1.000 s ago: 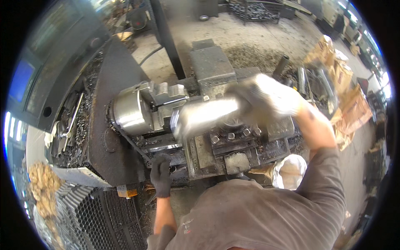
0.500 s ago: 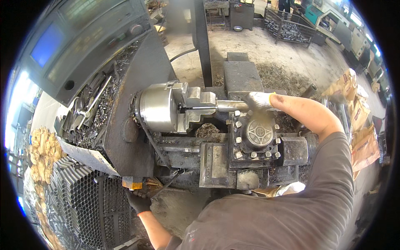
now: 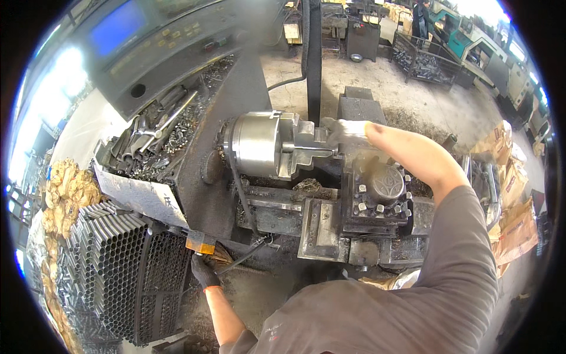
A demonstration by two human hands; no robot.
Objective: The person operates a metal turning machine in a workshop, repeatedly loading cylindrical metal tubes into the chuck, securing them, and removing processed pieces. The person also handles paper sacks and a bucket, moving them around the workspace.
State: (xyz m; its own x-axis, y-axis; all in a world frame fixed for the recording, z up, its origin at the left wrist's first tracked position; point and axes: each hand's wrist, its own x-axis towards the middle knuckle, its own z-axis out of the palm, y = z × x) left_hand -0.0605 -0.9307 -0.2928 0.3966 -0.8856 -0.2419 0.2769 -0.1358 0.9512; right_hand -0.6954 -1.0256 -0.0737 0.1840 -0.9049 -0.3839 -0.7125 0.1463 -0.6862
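Note:
My right hand (image 3: 348, 131), in a pale glove with dark fingertips, is at the open end of the lathe chuck's jaws (image 3: 305, 141). Motion smears its fingers, and whatever they may hold is hidden. The silver chuck (image 3: 256, 143) stands to its left, and the tool post (image 3: 384, 184) with its bolts is just below it. Low on the left, my left hand (image 3: 204, 273) in a dark glove has its fingers bent up against the underside of an orange box (image 3: 200, 242). What they grip there is too small to make out.
A tray of metal chips (image 3: 154, 127) with a T-handled wrench (image 3: 159, 137) is left of the chuck. Stacked steel tubes (image 3: 115, 268) fill a rack below it. Paper sacks (image 3: 513, 218) stand at the right. A person (image 3: 421, 20) is far back.
My right hand has moved left toward the chuck, and the tube it was on no longer shows between hand and jaws. My left hand stays by the orange box. The view has shifted.

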